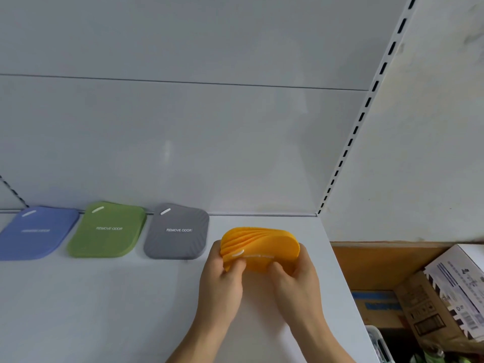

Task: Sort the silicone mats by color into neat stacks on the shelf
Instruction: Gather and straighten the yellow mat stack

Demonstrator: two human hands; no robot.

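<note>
Three flat stacks of silicone mats lie in a row at the back of the white shelf [104, 297]: a blue stack [36, 233] on the left, a green stack [107, 230] beside it, then a grey stack [178, 231]. To the right of the grey one, both hands hold a fanned bundle of several orange mats [264, 247] tilted just above the shelf. My left hand [222, 281] grips its left edge with the thumb on top. My right hand [296, 279] grips the right and front edge.
The shelf's back panel rises right behind the stacks. A slotted upright [361, 116] marks the shelf's right end. Beyond the right edge, lower down, stand cardboard boxes [432, 302] and a white printed box [461, 273].
</note>
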